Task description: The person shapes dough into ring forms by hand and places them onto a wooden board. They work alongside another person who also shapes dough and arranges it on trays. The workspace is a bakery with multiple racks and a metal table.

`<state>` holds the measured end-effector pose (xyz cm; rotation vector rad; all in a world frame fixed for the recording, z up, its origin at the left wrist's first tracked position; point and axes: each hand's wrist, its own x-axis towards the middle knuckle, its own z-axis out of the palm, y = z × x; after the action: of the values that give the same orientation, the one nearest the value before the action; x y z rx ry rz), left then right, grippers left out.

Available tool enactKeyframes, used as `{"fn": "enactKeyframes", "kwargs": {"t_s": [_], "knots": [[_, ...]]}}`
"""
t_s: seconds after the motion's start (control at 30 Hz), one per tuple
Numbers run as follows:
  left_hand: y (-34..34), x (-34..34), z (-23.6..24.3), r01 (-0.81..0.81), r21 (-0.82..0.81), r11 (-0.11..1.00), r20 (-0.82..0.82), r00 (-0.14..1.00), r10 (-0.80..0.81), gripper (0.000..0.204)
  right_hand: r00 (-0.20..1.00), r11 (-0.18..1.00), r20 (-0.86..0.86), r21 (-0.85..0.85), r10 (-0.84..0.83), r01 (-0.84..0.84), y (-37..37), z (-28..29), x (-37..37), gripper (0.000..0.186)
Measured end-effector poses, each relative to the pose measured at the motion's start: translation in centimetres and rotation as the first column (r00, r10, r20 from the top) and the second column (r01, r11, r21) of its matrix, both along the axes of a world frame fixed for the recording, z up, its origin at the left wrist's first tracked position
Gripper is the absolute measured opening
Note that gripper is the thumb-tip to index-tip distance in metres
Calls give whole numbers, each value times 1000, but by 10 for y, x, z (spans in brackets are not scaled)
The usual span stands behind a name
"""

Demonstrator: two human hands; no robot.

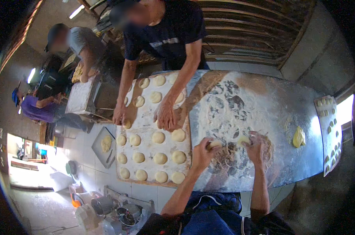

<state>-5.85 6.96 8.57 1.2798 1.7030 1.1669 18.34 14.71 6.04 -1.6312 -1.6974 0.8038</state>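
Observation:
Over the floured part of a metal table, my left hand is closed around a round piece of dough. To its right, my right hand grips a second dough piece with curled fingers. Just left of my hands lies a floured board carrying rows of round, flattened dough pieces. A co-worker's two hands reach down onto that board from the far side and touch pieces there.
A yellow lump sits on the table's right side, before a tray of dough pieces. At lower left stands machinery with a motor. A grey tray holds more dough. Other people work at the far left.

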Motion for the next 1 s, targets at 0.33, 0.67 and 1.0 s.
{"fn": "enactKeyframes", "kwargs": {"t_s": [0.33,0.67,1.0], "knots": [[-79,-227,15,-450,-112,886,-167,887,430,28,933,935,-158,-95,323,-340,-2,4,-199,34],[43,-310,-46,-140,34,990,-347,927,143,47,956,961,108,27,272,-276,53,-6,-318,44],[64,-365,-36,477,-127,870,-627,641,-443,75,790,892,427,-108,440,-438,63,-16,-304,85]]}}
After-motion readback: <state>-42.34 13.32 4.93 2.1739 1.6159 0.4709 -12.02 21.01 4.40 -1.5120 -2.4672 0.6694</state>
